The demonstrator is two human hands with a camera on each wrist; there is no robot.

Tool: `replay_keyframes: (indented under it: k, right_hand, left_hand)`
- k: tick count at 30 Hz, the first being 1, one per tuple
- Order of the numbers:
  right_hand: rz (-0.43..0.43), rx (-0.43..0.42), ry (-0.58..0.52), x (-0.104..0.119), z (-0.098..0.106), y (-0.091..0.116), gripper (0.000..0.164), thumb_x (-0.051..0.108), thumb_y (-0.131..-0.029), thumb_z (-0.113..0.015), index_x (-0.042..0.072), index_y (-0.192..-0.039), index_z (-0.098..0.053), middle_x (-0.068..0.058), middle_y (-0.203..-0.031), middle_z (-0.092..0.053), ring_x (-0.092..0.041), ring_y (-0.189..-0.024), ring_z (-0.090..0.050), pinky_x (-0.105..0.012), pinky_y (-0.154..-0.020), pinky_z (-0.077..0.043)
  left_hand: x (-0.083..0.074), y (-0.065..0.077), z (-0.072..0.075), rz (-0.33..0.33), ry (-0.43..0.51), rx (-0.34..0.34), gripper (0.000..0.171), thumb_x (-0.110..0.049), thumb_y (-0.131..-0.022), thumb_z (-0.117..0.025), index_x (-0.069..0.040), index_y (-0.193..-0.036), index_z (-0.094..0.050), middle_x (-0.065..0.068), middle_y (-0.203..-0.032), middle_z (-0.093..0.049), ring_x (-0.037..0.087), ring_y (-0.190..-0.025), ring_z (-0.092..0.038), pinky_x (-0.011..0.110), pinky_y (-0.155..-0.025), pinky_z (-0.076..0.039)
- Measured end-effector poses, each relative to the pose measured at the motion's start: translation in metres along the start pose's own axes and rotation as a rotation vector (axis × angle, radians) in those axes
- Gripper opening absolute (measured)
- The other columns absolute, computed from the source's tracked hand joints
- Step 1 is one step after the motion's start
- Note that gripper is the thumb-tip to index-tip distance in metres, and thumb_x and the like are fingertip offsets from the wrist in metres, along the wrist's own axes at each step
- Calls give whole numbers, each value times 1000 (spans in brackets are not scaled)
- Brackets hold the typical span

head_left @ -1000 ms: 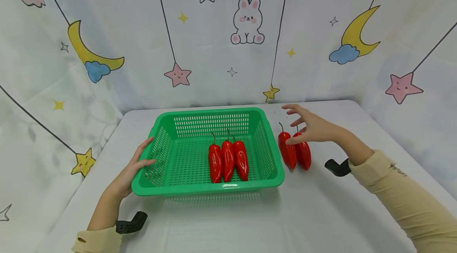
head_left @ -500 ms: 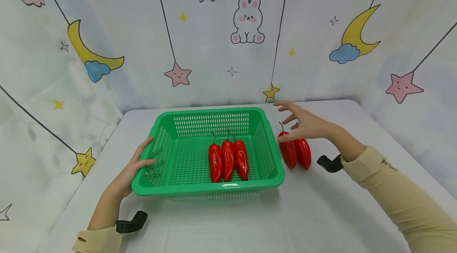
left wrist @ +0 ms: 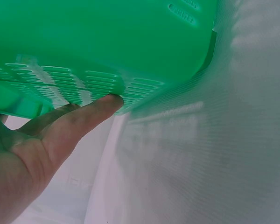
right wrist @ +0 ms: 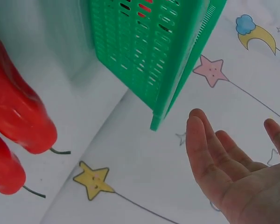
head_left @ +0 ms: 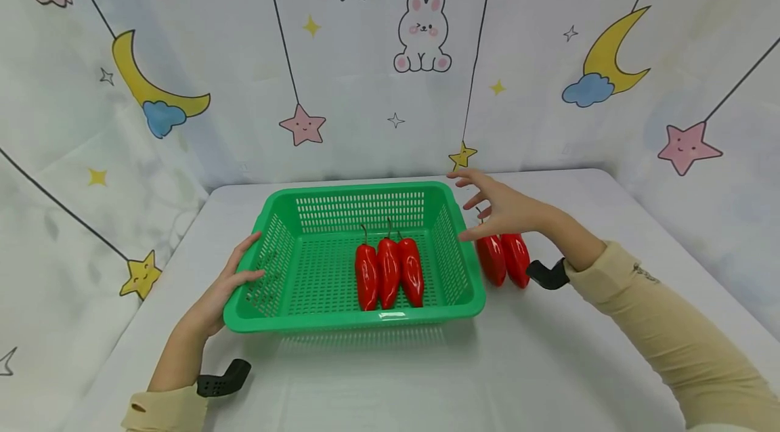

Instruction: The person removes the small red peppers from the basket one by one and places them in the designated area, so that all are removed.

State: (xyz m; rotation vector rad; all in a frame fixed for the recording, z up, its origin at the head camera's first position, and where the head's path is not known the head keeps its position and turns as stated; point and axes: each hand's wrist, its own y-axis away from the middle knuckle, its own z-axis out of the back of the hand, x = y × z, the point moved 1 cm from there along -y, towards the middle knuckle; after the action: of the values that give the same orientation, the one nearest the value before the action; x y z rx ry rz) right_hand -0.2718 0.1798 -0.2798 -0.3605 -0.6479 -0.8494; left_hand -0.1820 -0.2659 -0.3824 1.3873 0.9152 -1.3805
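A green plastic basket (head_left: 353, 324) with slotted walls has three red chili peppers (head_left: 388, 273) lying in its right half. My left hand (head_left: 210, 300) rests against the basket's left side, its extended fingers at the rim; in the left wrist view, straight fingers (left wrist: 95, 109) touch the slotted outer wall. My right hand (head_left: 508, 208) hovers by the basket's right rim with fingers spread and nothing held. Beyond the basket's right wall, two more red peppers (head_left: 516, 260) lie side by side, their upper parts partly hidden by the right hand.
Everything lies on a white table (head_left: 365, 384). A patterned cloth backdrop (head_left: 365, 80) with moons, stars and a rabbit rises behind it. A black wrist camera (head_left: 224, 381) sits by the left sleeve, and another black camera (head_left: 547, 274) by the right sleeve.
My right hand has moved left from over the two loose peppers to the basket's right rim, uncovering more of them, still holding nothing. The left hand, basket and peppers have stayed put.
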Motion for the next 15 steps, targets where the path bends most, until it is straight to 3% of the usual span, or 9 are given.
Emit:
replay_keyframes:
  k: [15]
  right_hand:
    - [58,56,-15,22,-11,-16,91,30,-68,-80,22,-140,-25,-9,-134,-36,-31,-106,-51,-41,-78,-49]
  left_hand:
    - [1,-1,1,-5,13,3,65,-21,-96,-41,-40,-145,-3,15,-146,4,45,-120,-22,41,-77,-45]
